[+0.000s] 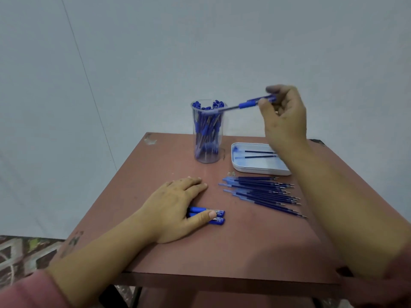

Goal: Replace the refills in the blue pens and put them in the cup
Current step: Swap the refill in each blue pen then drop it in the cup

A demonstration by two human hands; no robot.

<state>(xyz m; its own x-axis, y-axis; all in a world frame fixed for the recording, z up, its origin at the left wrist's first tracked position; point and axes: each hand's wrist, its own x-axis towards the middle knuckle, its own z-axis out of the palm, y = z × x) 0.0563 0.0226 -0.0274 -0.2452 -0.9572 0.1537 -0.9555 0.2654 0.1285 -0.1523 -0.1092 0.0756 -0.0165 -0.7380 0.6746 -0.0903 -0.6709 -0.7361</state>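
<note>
Right hand (pixel 282 116), fingers pinched on a blue pen (pixel 246 104), apparently must next release it into the cup (pixel 223 134); left hand (pixel 178 207) rests flat-fingered on spare pens (pixel 219 213).

Left hand (pixel 178 205): bare, with a short, pale thumbnail (pixel 212 215) in plain view and a few faint dark smudges (pixel 165 191) on the back, near the knuckles. The forearm behind it is uncovered. The left sleeve (pixel 24 290) is pink, soft cloth, bunched well back from the wrist. Right hand (pixel 283 116): bare, fingertips blurred, nails not readable. The forearm behind it is likewise uncovered. The right sleeve (pixel 398 283) is a dull pink edge far back from the wrist, blurred, its fabric not discernible.
</note>
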